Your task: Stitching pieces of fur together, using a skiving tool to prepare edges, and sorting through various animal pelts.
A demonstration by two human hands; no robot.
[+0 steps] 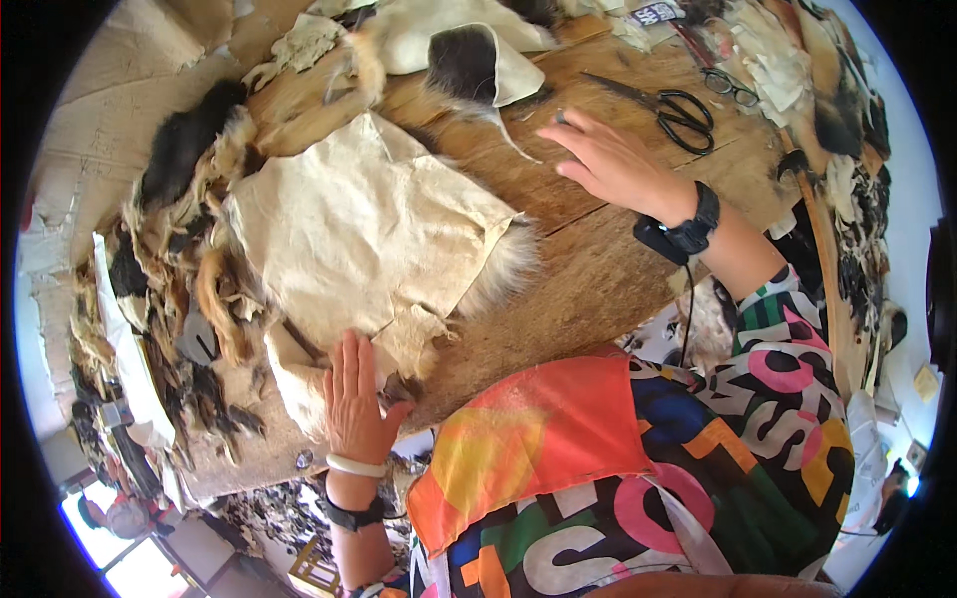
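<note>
A large cream pelt (359,219) lies skin side up on the wooden table, with pale fur showing along its right edge. My left hand (359,399) rests flat on the pelt's near edge, fingers stretched out together. To the right of the pelt, my right hand (618,169) is held over the bare wood, its fingers apart and partly bent. A small grey thing shows at one of its fingers, too small to name. Beyond that hand lie black-handled scissors (684,122), blades pointing left. Another pale pelt (409,40) with a dark furry patch lies at the far side.
Fur scraps (194,149) in black and brown are heaped along the left of the wooden table (568,269). A second, smaller pair of scissors (733,88) lies at the far right, among more hide pieces (773,70). Scraps also cover the floor below the near edge.
</note>
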